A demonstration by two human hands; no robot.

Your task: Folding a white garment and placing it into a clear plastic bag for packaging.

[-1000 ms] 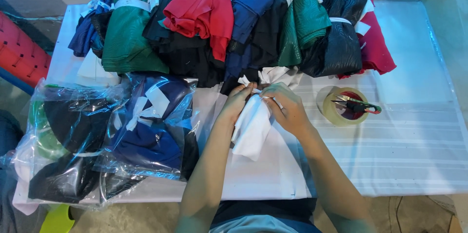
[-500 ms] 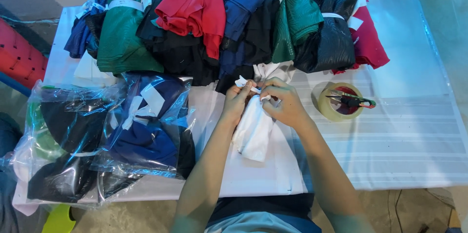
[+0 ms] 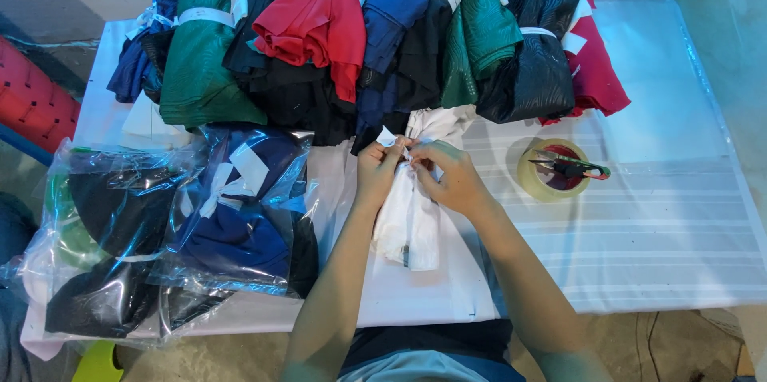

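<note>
A rolled white garment bundle (image 3: pixel 409 226) lies on the white table cover (image 3: pixel 655 214) in front of me. My left hand (image 3: pixel 375 174) and my right hand (image 3: pixel 449 177) both pinch a thin white tie strip (image 3: pixel 390 139) at the bundle's upper end, fingers closed on it. The bundle's lower end rests on the table between my forearms.
A heap of tied garment bundles (image 3: pixel 359 38) in green, red, blue and black fills the far side. Clear plastic bags of folded clothes (image 3: pixel 184 222) sit at the left. A tape roll (image 3: pixel 550 170) with small snips (image 3: pixel 577 166) on it lies to the right.
Both hands have shifted slightly toward the far side along the bundle's top, still working the white strip. The bundle now lies flatter and straighter on the table.
</note>
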